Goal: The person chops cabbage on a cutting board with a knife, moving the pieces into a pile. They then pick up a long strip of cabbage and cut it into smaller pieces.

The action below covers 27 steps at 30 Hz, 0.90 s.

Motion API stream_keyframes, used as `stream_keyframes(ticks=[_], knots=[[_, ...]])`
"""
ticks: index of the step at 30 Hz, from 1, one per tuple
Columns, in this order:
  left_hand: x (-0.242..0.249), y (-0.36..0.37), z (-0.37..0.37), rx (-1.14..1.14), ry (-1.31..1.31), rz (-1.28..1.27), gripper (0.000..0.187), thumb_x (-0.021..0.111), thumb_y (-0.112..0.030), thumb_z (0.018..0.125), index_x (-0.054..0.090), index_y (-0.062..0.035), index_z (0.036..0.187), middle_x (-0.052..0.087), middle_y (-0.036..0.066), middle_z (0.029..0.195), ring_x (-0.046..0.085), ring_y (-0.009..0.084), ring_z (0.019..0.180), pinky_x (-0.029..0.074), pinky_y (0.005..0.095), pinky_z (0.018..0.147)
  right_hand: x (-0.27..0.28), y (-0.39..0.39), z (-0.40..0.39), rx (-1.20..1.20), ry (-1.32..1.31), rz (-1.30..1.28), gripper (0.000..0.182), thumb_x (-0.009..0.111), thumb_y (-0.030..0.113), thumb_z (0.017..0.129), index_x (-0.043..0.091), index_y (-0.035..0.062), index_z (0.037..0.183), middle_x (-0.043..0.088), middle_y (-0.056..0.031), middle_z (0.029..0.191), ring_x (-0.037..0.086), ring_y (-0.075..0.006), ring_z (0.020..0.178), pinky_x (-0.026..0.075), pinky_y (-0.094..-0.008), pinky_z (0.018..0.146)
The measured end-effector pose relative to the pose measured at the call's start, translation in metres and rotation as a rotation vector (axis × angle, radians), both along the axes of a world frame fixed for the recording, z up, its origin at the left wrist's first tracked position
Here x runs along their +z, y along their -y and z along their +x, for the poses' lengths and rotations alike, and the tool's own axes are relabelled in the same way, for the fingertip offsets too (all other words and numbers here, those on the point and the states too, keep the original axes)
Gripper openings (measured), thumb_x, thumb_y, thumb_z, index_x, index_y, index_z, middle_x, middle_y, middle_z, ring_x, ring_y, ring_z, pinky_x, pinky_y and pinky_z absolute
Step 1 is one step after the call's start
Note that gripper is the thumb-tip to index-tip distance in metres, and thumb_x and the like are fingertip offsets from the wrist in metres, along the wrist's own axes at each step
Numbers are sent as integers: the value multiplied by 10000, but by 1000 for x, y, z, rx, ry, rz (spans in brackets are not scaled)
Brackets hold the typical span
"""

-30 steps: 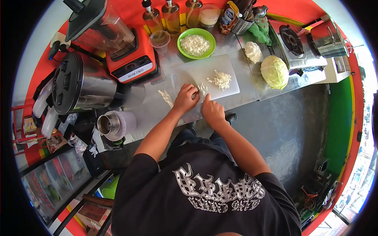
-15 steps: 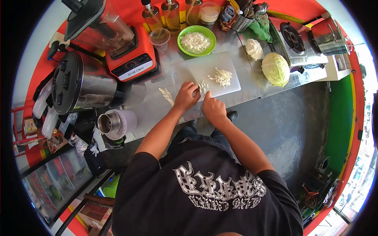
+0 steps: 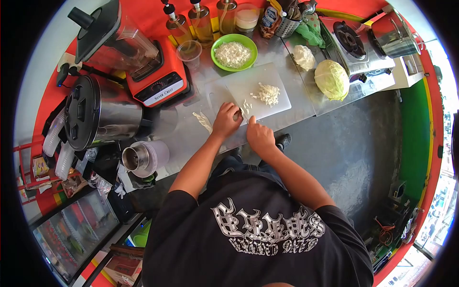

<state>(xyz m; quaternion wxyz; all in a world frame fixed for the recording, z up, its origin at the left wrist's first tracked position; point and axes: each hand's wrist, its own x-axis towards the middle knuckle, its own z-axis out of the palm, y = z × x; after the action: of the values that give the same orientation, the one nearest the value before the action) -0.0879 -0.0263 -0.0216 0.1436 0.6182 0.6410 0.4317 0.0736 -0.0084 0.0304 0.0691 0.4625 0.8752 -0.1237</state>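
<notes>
Standing at the counter (image 3: 186, 144), the person (image 3: 287, 263) held both hands slightly apart: left hand (image 3: 228, 119) curled at the near edge of the white cutting board (image 3: 278, 105), right hand (image 3: 260, 136) folded beside it. What either gripped, perhaps a blade, I couldn't tell. The chopped white pile (image 3: 268, 94) sat on the board; slivers (image 3: 246, 106) lay so near the left fingers that a slip could have nicked them.

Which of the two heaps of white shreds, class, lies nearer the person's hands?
The smaller heap, lying on the white cutting board; the other heap is larger and sits farther off in the green bowl.
</notes>
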Motion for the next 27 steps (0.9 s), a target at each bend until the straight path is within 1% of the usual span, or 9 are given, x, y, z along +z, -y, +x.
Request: stream_keyframes(ticks=[2, 4, 10, 11, 13, 16, 20, 22, 27], knots=[[-1, 0, 0, 1, -2, 18, 118, 683, -63, 748, 591, -22, 810, 578, 113, 837, 567, 336, 883, 486, 435, 804, -1, 6, 3, 4, -7, 2, 70, 482, 123, 957, 501, 59, 977, 724, -164, 758, 747, -296, 700, 593, -403, 575], [-1, -1, -1, 0, 2, 24, 111, 682, -73, 771, 600, -20, 825, 590, 122, 849, 572, 348, 877, 482, 438, 783, -10, 4, 1, -21, -6, 23, 89, 473, 124, 967, 487, 40, 993, 719, -177, 744, 739, -337, 694, 589, -454, 581], [5, 1, 1, 3, -45, 30, 95, 673, -75, 786, 606, -27, 834, 595, 115, 868, 564, 342, 897, 471, 439, 809, -5, -10, -2, 6, -35, -21, 106, 467, 125, 966, 482, 32, 1016, 723, -192, 772, 739, -370, 744, 593, -479, 632], [5, 1, 2, 7, -51, 37, 95, 673, -75, 786, 606, -27, 834, 595, 115, 868, 564, 342, 897, 471, 439, 809, -2, -9, -2, 10, -41, -14, 106, 467, 125, 966, 482, 32, 1016, 723, -192, 772, 739, -370, 744, 593, -479, 632], [6, 4, 6, 75, -210, 25, 94, 676, -78, 794, 621, -26, 849, 597, 109, 883, 559, 336, 901, 471, 436, 815, 4, -1, 1, -8, -6, -41, 92, 464, 131, 966, 498, 52, 999, 732, -188, 790, 750, -328, 731, 602, -438, 624], [14, 7, 9, 94, -305, 42, 92, 678, -77, 797, 648, -30, 870, 602, 106, 900, 559, 329, 910, 480, 429, 814, -10, 1, 0, -26, 2, -9, 93, 461, 131, 973, 496, 50, 1001, 733, -181, 788, 749, -325, 731, 600, -436, 622], [10, 10, 8, 57, -286, 15, 82, 677, -66, 798, 669, -24, 868, 603, 110, 892, 562, 323, 896, 491, 425, 810, -12, -12, -5, -8, -52, -30, 114, 474, 129, 969, 485, 29, 1023, 721, -200, 773, 739, -365, 735, 595, -462, 626], [14, 13, 4, -13, -249, -11, 72, 678, -63, 805, 685, -23, 864, 611, 105, 892, 572, 314, 891, 503, 416, 815, 1, -12, -6, 19, -25, -24, 101, 457, 133, 976, 498, 49, 1017, 736, -181, 805, 751, -325, 747, 600, -432, 621], [20, 14, 1, -13, -208, -67, 78, 686, -75, 810, 711, -28, 866, 644, 94, 916, 605, 309, 927, 521, 414, 831, -8, 0, -5, -44, 6, -57, 111, 460, 136, 975, 499, 49, 1030, 739, -180, 826, 753, -315, 762, 600, -426, 635]])
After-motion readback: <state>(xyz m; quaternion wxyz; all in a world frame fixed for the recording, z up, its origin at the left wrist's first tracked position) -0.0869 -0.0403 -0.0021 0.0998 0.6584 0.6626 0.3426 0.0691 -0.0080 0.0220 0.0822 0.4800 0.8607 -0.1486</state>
